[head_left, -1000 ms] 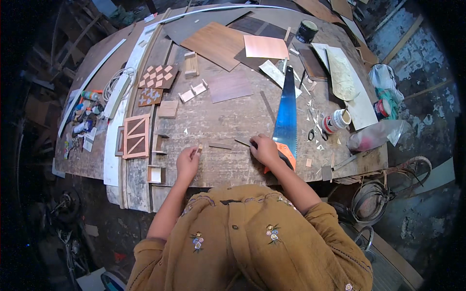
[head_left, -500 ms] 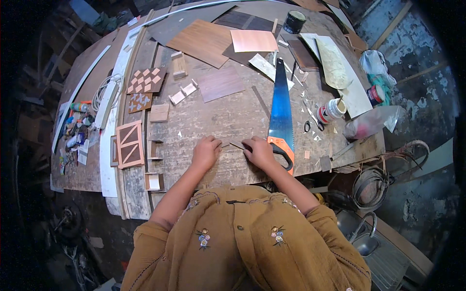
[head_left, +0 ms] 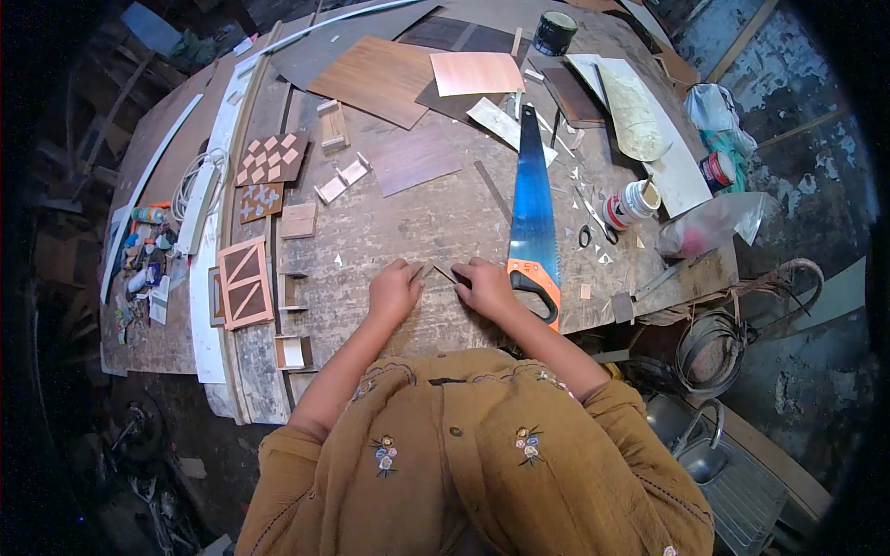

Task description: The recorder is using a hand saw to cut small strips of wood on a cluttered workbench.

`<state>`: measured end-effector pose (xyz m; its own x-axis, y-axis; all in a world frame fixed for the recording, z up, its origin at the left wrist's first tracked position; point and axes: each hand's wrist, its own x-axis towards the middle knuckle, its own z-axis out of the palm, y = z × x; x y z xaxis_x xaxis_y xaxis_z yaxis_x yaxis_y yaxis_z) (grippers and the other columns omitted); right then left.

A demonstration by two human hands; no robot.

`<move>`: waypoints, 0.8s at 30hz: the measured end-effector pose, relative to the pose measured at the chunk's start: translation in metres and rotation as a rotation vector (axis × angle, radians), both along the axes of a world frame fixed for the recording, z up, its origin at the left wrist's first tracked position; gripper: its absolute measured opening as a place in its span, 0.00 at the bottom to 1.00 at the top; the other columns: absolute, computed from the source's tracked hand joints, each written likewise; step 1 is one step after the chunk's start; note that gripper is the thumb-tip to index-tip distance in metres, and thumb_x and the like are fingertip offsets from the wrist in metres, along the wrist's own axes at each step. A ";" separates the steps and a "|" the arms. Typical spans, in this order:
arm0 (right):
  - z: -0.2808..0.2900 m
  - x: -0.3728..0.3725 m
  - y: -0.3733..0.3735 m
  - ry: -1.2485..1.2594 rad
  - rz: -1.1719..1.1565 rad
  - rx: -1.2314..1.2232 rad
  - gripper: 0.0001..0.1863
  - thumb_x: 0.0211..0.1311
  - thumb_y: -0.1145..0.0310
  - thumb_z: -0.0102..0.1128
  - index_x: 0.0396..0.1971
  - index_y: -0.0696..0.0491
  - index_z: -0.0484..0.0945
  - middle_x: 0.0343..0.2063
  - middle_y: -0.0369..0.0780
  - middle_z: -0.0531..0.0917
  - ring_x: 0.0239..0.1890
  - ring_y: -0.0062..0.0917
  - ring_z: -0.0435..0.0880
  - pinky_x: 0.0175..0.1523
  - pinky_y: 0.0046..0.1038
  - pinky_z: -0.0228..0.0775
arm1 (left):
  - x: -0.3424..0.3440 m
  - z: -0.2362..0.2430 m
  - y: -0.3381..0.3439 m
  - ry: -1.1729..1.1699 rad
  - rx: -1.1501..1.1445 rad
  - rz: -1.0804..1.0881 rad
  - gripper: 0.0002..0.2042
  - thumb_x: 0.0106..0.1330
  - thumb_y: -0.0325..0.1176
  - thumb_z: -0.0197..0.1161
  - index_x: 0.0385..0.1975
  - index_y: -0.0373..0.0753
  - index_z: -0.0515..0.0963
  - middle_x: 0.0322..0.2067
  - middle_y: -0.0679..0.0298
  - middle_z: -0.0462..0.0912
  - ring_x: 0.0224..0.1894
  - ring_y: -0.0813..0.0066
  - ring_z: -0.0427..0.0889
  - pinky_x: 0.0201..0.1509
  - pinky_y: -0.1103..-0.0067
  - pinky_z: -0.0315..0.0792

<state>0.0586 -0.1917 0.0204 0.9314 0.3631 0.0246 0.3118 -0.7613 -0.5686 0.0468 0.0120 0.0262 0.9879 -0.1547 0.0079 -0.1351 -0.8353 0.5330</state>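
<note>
My left hand (head_left: 395, 291) is closed on a small thin strip (head_left: 424, 271) near the front of the workbench. In my right hand (head_left: 486, 287) the fingers pinch a second thin strip (head_left: 444, 272), dark along its edge. The two strips slant toward each other like a peaked roof; I cannot tell whether their tips touch. Just right of my right hand lies a handsaw (head_left: 533, 208) with a blue blade and an orange and black handle. A small white triangle (head_left: 338, 260) rests left of my left hand.
Small wooden box pieces (head_left: 298, 219) and a framed panel (head_left: 247, 283) line the left. Veneer sheets (head_left: 380, 79) lie at the back. Scissors (head_left: 588, 222), a white glue tub (head_left: 632, 204) and a dark can (head_left: 554, 35) stand to the right. Coiled wire (head_left: 712, 357) hangs beside the bench.
The two strips have come closer together and now tilt into a peak. My right hand has shifted slightly left. The whole view has moved a little.
</note>
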 end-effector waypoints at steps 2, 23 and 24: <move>-0.003 0.003 -0.001 -0.006 0.013 0.006 0.15 0.46 0.67 0.62 0.38 0.49 0.80 0.27 0.45 0.77 0.33 0.42 0.79 0.38 0.41 0.71 | 0.000 -0.001 -0.001 -0.033 -0.011 0.012 0.15 0.51 0.34 0.65 0.41 0.43 0.80 0.33 0.58 0.78 0.35 0.57 0.79 0.38 0.67 0.73; -0.005 0.011 -0.003 0.000 0.069 0.007 0.13 0.46 0.68 0.61 0.35 0.51 0.81 0.28 0.44 0.77 0.34 0.41 0.79 0.39 0.40 0.72 | 0.004 -0.002 -0.005 0.009 0.005 0.080 0.18 0.49 0.35 0.68 0.42 0.42 0.80 0.34 0.57 0.79 0.35 0.55 0.79 0.38 0.67 0.73; -0.006 0.011 -0.003 -0.002 0.074 0.030 0.11 0.46 0.68 0.61 0.33 0.51 0.80 0.28 0.44 0.77 0.34 0.42 0.79 0.39 0.41 0.71 | 0.004 -0.002 -0.005 0.010 0.007 0.079 0.18 0.49 0.35 0.68 0.42 0.42 0.80 0.34 0.57 0.79 0.35 0.55 0.79 0.38 0.67 0.73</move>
<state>0.0696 -0.1950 0.0147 0.9019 0.4304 0.0378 0.3678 -0.7188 -0.5899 0.0509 0.0066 0.0241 0.9971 -0.0759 -0.0032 -0.0628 -0.8467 0.5284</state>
